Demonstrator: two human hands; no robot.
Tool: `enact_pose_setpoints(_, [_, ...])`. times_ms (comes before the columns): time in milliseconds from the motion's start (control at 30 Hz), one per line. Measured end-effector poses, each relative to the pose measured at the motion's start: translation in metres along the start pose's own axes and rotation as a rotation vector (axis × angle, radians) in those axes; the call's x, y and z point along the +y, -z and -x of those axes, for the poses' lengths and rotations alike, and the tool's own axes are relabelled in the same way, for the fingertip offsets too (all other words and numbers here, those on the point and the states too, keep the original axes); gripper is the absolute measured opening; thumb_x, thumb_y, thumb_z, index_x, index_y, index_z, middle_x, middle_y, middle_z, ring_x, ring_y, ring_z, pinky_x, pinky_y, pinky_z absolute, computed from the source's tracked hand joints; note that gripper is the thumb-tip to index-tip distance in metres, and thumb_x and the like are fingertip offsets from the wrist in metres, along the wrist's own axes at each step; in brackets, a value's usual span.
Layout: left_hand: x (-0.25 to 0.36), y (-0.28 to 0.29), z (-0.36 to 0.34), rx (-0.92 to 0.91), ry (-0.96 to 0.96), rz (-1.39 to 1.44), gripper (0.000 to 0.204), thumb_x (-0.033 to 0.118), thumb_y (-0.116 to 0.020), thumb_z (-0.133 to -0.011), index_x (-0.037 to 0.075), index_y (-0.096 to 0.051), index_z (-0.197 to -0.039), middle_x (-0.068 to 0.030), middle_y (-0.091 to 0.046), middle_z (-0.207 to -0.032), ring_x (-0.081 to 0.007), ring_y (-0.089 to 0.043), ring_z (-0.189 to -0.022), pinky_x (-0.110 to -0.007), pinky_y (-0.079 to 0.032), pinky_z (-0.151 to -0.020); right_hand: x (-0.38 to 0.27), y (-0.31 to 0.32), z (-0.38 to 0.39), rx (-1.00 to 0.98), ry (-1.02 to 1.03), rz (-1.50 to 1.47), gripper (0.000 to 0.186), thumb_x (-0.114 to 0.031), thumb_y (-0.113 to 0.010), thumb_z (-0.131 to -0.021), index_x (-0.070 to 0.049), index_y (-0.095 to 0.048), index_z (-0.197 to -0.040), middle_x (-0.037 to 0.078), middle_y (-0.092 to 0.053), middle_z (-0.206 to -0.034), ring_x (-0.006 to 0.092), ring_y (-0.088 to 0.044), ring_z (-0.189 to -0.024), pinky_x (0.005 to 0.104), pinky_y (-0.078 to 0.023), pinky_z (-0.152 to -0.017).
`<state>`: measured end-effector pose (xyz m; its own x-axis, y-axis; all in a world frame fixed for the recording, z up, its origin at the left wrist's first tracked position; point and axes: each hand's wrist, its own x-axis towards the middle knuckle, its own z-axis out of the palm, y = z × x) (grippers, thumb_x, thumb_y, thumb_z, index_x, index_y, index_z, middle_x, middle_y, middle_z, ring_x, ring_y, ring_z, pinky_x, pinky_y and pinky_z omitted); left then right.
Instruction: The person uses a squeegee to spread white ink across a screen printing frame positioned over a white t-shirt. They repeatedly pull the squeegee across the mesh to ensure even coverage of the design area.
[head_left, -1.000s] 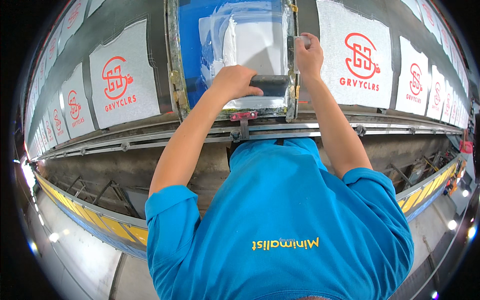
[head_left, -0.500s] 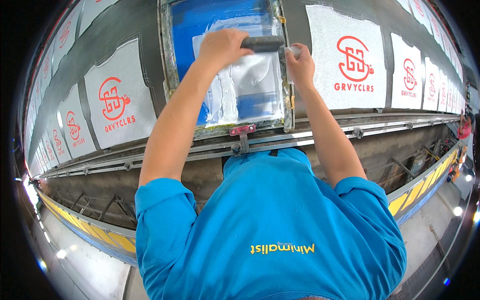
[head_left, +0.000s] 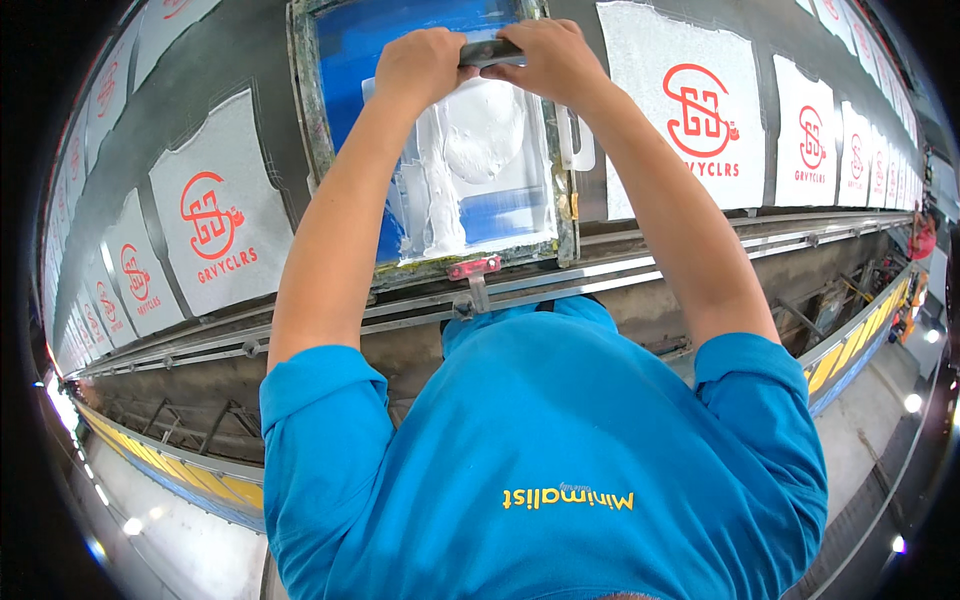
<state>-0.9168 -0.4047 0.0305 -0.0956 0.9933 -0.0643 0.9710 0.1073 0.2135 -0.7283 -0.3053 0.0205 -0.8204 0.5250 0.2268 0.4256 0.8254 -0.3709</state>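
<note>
Both my hands grip a dark-handled squeegee (head_left: 488, 53) over the far part of a printing screen (head_left: 306, 95). My left hand (head_left: 420, 65) closes round its left end, and my right hand (head_left: 550, 62) wraps over the right end. Below the hands, thick white ink (head_left: 485, 130) lies smeared across the blue mesh (head_left: 500, 228). The squeegee's blade is hidden behind the hands. On the screen's right side sits a white loop handle (head_left: 582, 145), just under my right forearm. A pinkish-red clamp (head_left: 474, 267) is at the near edge.
White fabric pieces with red prints lie on the dark table (head_left: 275, 60) at both sides, one piece (head_left: 215, 200) left and another (head_left: 690, 110) right of the screen. A metal rail (head_left: 560, 284) runs along the near edge. Another person (head_left: 921, 238) is at the far right.
My right hand has left the white handle at the screen's right side and now grips the squeegee beside my left hand. The squeegee and left hand sit slightly farther away.
</note>
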Motion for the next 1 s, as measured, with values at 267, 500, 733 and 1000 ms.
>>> enact_pose_setpoints(267, [0.039, -0.036, 0.091, 0.084, -0.016, 0.104, 0.005, 0.015, -0.068, -0.086, 0.012, -0.070, -0.083, -0.0097, -0.069, -0.086, -0.0340, -0.071, -0.085, -0.047, -0.058, -0.073, -0.043, -0.018, 0.093, 0.029, 0.009, 0.009, 0.020, -0.022, -0.079, -0.081, -0.012, -0.062, -0.086, 0.008, -0.065, -0.084, 0.0308, -0.066, -0.085, 0.0445, -0.049, -0.080])
enact_pose_setpoints(500, [0.059, -0.011, 0.129, -0.289, 0.042, 0.208, 0.023, 0.035, -0.083, -0.082, 0.014, -0.076, -0.090, -0.0105, -0.073, -0.089, -0.0345, -0.072, -0.088, -0.047, -0.058, -0.075, -0.070, 0.004, 0.136, -0.233, -0.027, -0.140, 0.028, -0.029, -0.083, -0.082, -0.011, -0.064, -0.092, 0.011, -0.068, -0.087, 0.0358, -0.068, -0.087, 0.0479, -0.052, -0.079])
enact_pose_setpoints(733, [0.004, 0.012, 0.011, 0.007, 0.014, 0.047, 0.037, 0.051, -0.078, -0.086, 0.016, -0.078, -0.097, -0.0102, -0.076, -0.098, -0.0351, -0.072, -0.094, -0.049, -0.057, -0.078, -0.004, -0.002, 0.001, -0.051, 0.023, 0.005, 0.027, -0.031, -0.082, -0.082, -0.010, -0.065, -0.086, 0.012, -0.070, -0.086, 0.0361, -0.069, -0.090, 0.0493, -0.054, -0.078])
enact_pose_setpoints(1000, [0.053, -0.041, 0.111, 0.089, 0.051, 0.086, 0.009, 0.017, -0.076, -0.083, 0.018, -0.078, -0.092, -0.0063, -0.073, -0.088, -0.0333, -0.071, -0.086, -0.046, -0.057, -0.073, -0.043, -0.026, 0.110, 0.078, 0.040, -0.043, 0.025, -0.019, -0.081, -0.076, -0.010, -0.060, -0.087, 0.009, -0.064, -0.083, 0.0322, -0.065, -0.087, 0.0451, -0.050, -0.080])
